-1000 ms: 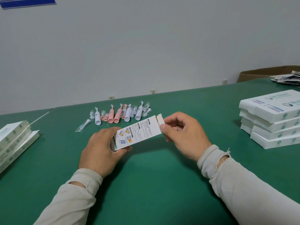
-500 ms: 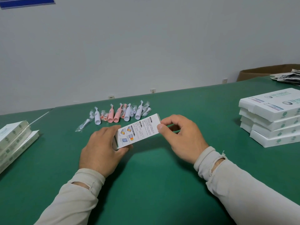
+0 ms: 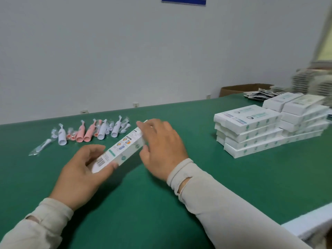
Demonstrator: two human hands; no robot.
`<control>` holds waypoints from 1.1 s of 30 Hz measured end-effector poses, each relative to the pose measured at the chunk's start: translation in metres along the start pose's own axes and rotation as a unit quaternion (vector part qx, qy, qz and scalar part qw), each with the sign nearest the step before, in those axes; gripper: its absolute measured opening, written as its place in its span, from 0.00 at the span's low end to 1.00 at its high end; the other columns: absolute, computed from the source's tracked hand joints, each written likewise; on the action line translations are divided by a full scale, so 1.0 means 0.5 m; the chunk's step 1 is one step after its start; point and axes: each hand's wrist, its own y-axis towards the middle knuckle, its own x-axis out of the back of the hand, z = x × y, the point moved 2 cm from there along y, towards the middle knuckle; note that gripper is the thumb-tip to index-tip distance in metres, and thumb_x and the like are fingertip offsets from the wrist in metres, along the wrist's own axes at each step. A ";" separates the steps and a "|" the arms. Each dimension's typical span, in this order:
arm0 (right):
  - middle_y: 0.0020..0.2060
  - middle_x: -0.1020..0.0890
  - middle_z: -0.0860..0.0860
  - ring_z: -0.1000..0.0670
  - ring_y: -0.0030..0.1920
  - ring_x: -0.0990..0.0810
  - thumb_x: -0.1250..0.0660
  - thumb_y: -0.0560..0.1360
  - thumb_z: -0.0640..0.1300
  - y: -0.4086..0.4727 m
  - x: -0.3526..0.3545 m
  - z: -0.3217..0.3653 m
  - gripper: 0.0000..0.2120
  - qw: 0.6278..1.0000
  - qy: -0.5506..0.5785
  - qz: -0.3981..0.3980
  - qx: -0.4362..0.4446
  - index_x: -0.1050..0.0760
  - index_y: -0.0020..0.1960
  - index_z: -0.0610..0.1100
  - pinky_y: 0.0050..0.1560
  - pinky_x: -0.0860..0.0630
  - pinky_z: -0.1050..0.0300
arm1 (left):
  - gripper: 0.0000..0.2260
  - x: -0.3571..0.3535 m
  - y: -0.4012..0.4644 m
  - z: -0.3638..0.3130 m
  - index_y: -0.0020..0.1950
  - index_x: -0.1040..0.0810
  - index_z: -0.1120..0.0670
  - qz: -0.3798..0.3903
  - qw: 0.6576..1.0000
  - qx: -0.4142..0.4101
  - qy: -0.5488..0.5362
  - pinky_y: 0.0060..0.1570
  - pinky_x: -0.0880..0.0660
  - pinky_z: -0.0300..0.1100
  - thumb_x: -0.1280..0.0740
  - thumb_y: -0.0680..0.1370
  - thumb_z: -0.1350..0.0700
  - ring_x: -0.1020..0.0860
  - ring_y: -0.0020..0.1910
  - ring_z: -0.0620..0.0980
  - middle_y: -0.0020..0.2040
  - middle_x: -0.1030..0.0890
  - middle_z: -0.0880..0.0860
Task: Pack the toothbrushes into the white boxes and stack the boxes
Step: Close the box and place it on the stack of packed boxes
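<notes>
I hold a long white box (image 3: 120,150) printed with small pictures and a barcode, just above the green table (image 3: 215,177). My left hand (image 3: 80,173) grips its near end, thumb on the side. My right hand (image 3: 161,146) holds the far end, fingers curled over it. A row of several pink and white toothbrushes (image 3: 89,133) in clear wrappers lies behind the box. To the right stands a stack of white boxes (image 3: 251,132).
A second stack of white boxes (image 3: 303,115) stands behind the first. Dark packets (image 3: 258,95), an open cardboard carton (image 3: 240,89) and blurred white piles (image 3: 314,81) are at the far right. A white edge (image 3: 309,229) shows at the lower right.
The end flap of the box has been closed by my right hand. The view has swung right, so the boxes at the far left are out of frame. The box now points away from me.
</notes>
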 end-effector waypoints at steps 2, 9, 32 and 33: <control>0.61 0.24 0.47 0.44 0.54 0.25 0.30 0.71 0.45 -0.008 0.016 0.055 0.23 0.988 -0.056 0.024 0.141 0.26 0.66 0.47 0.52 0.27 0.49 | 0.18 -0.004 -0.003 -0.013 0.56 0.23 0.48 -0.008 1.000 0.004 -0.030 0.49 0.26 0.31 0.22 0.70 0.56 0.20 0.49 0.37 0.51 0.18 0.45; 0.47 0.18 0.52 0.47 0.40 0.20 0.43 0.78 0.42 -0.038 0.043 0.067 0.15 0.955 -0.197 0.032 0.220 0.20 0.57 0.49 0.32 0.28 0.54 | 0.24 -0.029 -0.039 -0.060 0.61 0.24 0.52 0.095 0.975 -0.033 -0.197 0.51 0.22 0.34 0.21 0.68 0.61 0.18 0.54 0.45 0.57 0.16 0.47; 0.54 0.18 0.50 0.43 0.57 0.25 0.49 0.74 0.71 0.019 0.163 -0.355 0.28 0.915 -0.334 0.054 -0.220 0.25 0.57 0.51 0.52 0.32 0.48 | 0.04 -0.040 -0.038 -0.020 0.44 0.16 0.53 0.086 0.990 0.030 -0.108 0.39 0.20 0.47 0.26 0.73 0.62 0.17 0.43 0.50 0.43 0.15 0.51; 0.54 0.18 0.50 0.43 0.58 0.26 0.48 0.74 0.69 0.022 0.163 -0.360 0.27 0.914 -0.329 0.054 -0.233 0.25 0.57 0.51 0.52 0.32 0.48 | 0.05 -0.039 -0.038 -0.020 0.44 0.16 0.51 0.089 0.990 0.027 -0.105 0.39 0.20 0.47 0.25 0.73 0.61 0.17 0.43 0.49 0.43 0.15 0.51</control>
